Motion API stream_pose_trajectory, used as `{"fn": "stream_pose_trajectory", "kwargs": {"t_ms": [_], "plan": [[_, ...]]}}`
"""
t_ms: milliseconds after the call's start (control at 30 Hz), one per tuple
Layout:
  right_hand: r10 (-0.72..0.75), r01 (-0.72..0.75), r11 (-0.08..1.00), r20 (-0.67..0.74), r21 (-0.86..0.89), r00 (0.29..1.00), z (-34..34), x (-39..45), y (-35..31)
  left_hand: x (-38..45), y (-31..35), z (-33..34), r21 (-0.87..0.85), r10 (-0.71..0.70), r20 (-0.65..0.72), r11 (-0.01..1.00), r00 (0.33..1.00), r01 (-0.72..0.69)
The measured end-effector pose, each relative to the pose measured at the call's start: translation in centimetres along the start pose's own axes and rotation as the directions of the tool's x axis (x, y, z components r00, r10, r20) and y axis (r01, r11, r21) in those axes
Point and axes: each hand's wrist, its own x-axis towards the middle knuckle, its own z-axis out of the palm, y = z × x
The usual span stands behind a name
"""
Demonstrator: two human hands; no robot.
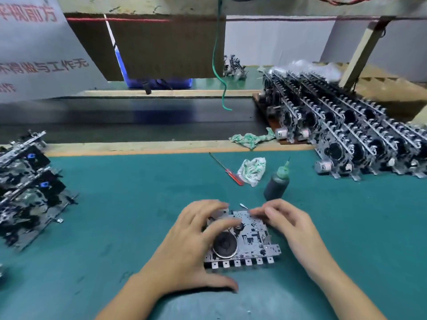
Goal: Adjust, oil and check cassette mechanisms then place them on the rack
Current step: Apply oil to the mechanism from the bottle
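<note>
Metal cassette mechanism [250, 240] lies flat on the green mat [115, 204] at the near centre. The left hand [196, 241] spreads over its flywheel side; the right hand [286, 220] curls fingers at its far edge, blurred, so I can't tell what they pinch. A slip could nudge the oil bottle [277, 183] just beyond over. Racked mechanisms [346, 125] far right run out of view.
</note>
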Motion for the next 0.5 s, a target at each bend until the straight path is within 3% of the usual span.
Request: {"fn": "stream_pose_trajectory", "kwargs": {"t_ms": [133, 500], "plan": [[-0.011, 0.011, 1.0, -0.015, -0.014, 1.0, 0.1, 0.1, 0.2, -0.4, -0.9, -0.3, -0.239, -0.171, 0.266, 0.942, 0.949, 0.237], [-0.039, 0.037, 0.991, -0.019, -0.13, 0.999, 0.3, 0.0, 0.1, -0.1, -1.2, -0.3, -0.382, -0.19, 0.314, 0.872, 0.93, 0.306]]}}
